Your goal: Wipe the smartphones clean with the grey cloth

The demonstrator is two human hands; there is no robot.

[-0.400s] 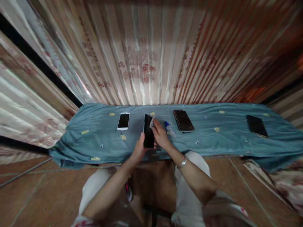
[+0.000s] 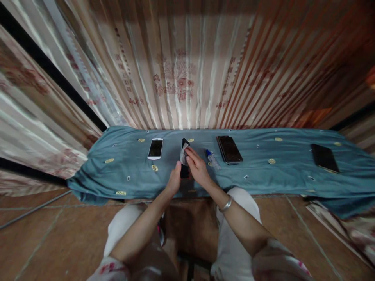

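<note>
My left hand (image 2: 175,179) grips a black smartphone (image 2: 184,172) by its lower left side, the thumb along the edge. The phone is tilted, so its face looks narrow. My right hand (image 2: 198,167) presses a pale wipe (image 2: 184,153) against the phone's face, fingers pointing up and left. A small clear bottle with a blue cap (image 2: 213,159) lies just right of my right hand. To the left, a white smartphone (image 2: 155,149) with a dark screen lies flat.
A stack of dark phones (image 2: 229,150) lies right of the bottle. Farther right is another dark flat device (image 2: 324,158). All rest on a teal patterned cloth (image 2: 258,177) over a low bench. Patterned curtains (image 2: 181,58) hang behind, with black poles (image 2: 55,70) at the side.
The phone has turned in my left hand and now looks narrower. My right hand has moved slightly, and the wipe covers more of the phone's face. The view has shifted a little.
</note>
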